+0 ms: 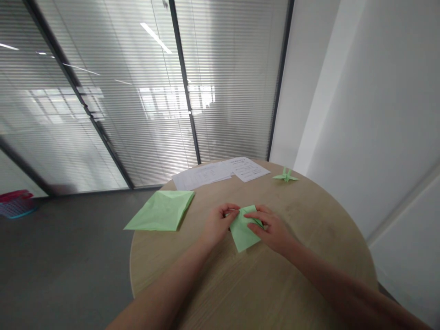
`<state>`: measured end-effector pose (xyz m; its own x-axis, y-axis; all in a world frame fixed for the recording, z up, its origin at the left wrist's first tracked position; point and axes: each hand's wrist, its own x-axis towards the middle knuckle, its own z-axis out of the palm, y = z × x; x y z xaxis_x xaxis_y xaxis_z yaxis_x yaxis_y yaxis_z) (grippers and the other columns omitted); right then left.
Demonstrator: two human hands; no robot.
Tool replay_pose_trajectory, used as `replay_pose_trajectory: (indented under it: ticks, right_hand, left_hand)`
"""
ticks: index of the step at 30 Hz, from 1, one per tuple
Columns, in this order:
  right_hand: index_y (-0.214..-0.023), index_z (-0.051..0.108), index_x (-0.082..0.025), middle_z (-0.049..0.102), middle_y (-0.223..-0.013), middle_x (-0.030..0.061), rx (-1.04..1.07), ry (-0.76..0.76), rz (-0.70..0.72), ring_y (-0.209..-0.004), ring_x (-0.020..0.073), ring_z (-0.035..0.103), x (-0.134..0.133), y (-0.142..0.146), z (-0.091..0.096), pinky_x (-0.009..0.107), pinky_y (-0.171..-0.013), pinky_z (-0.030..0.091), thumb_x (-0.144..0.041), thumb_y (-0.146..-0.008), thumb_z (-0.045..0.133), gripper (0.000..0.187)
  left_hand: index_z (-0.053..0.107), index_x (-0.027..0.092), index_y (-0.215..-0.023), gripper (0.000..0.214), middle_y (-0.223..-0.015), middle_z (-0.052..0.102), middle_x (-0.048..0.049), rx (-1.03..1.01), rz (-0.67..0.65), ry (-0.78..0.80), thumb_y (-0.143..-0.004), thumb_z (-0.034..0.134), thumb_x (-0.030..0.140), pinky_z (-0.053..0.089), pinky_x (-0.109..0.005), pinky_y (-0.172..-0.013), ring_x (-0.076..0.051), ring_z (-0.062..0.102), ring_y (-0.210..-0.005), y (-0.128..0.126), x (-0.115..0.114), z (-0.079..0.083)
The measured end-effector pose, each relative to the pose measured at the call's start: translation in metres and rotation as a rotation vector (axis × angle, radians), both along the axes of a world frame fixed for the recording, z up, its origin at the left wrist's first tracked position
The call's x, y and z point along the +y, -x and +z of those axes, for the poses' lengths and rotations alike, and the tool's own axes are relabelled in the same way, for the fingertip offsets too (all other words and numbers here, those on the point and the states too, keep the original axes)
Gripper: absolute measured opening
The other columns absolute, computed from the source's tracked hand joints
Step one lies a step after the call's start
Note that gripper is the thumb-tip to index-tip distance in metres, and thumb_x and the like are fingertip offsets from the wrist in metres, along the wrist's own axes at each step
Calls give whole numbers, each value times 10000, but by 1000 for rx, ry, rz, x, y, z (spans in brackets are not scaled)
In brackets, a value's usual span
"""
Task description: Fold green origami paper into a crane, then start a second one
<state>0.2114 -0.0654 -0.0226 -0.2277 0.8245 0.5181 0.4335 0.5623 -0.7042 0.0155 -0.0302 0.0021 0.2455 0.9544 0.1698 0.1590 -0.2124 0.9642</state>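
A small folded piece of green paper [242, 234] lies between my hands over the middle of the round table. My left hand [220, 222] pinches its upper left edge between thumb and fingers. On the opposite side, my right hand [270, 227] has its thumb and fingers on the paper's right edge, where a fold or flap shows. The fingers hide part of both edges. Farther back on the right stands a folded green paper crane [286, 175], apart from both hands.
A larger green paper sheet or stack [163, 211] overhangs the left edge of the round wooden table [275, 293]. Printed white sheets [206, 175] lie at the back. Glass partitions with blinds [233, 91] and a white wall [385, 119] stand beyond. A pink and blue basket [16, 204] is on the floor.
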Motion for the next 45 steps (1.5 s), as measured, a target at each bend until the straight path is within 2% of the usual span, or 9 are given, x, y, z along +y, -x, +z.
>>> replay_pose_trajectory:
  ticks: [4, 9, 14, 23, 28, 32, 36, 40, 45]
  right_hand:
    - [-1083, 727, -267, 652, -1055, 86, 66, -1, 17, -952, 206, 621, 2, -2, -1, 335, -817, 514, -340, -978, 454, 302]
    - [-1016, 741, -262, 664, -1032, 72, 217, 117, 50, -900, 196, 628, 12, -6, -13, 297, -731, 521, -380, -889, 593, 228]
    - [-969, 746, -250, 685, -875, 42, 271, 281, 107, -762, 173, 610, 11, -4, -14, 268, -633, 495, -436, -810, 670, 257]
    - [-955, 783, -251, 716, -939, 52, 268, 312, 106, -846, 216, 624, 0, -8, -1, 356, -781, 490, -440, -875, 572, 294]
    - [-976, 761, -256, 693, -903, 28, 320, 379, 139, -753, 178, 597, 1, -5, -4, 287, -651, 473, -410, -792, 658, 260]
    - [-945, 745, -258, 688, -897, 25, 354, 401, 112, -741, 174, 594, 3, -1, -7, 266, -599, 468, -401, -767, 684, 237]
    - [-923, 751, -258, 695, -875, 31, 299, 359, 39, -766, 194, 618, 7, -1, -10, 292, -629, 500, -378, -767, 688, 207]
    - [-935, 754, -271, 688, -955, 49, 235, 235, -1, -854, 215, 640, 12, -3, -14, 334, -723, 528, -335, -807, 645, 180]
    - [-928, 738, -275, 661, -923, 48, 176, 155, 9, -818, 204, 637, 12, -4, -17, 316, -684, 521, -279, -820, 623, 157]
  left_hand:
    - [711, 136, -911, 270, -734, 674, -44, 1, -7, -8, -775, 647, 360, 380, -243, -564, -137, 535, -614, 0, 0, 0]
    - [713, 134, -897, 275, -743, 677, -50, 6, -16, -11, -775, 650, 371, 386, -251, -573, -141, 534, -617, 0, 1, -1]
    - [725, 152, -879, 232, -768, 696, -51, 14, -14, -20, -765, 657, 343, 412, -261, -613, -159, 573, -666, -1, 0, -1]
    - [729, 151, -932, 269, -797, 700, -53, 19, -31, -16, -789, 650, 364, 413, -259, -615, -161, 572, -676, -1, -1, -7]
    - [727, 149, -921, 264, -795, 696, -50, 8, -38, -27, -793, 649, 366, 411, -257, -625, -158, 573, -684, -1, 2, -9]
    - [725, 147, -911, 279, -792, 687, -47, -20, -38, -12, -781, 666, 386, 411, -254, -629, -154, 571, -693, -2, 2, -8]
    - [705, 153, -982, 397, -719, 632, -17, -98, -27, 89, -762, 683, 482, 374, -231, -549, -120, 517, -599, -3, -1, -5]
    - [652, 160, -1064, 498, -696, 600, 8, -158, -108, 262, -718, 729, 509, 381, -222, -507, -111, 519, -553, -3, -5, -2]
    - [659, 135, -841, 411, -642, 596, -3, -76, -160, 290, -683, 753, 503, 393, -242, -514, -123, 528, -543, -3, -3, -7]
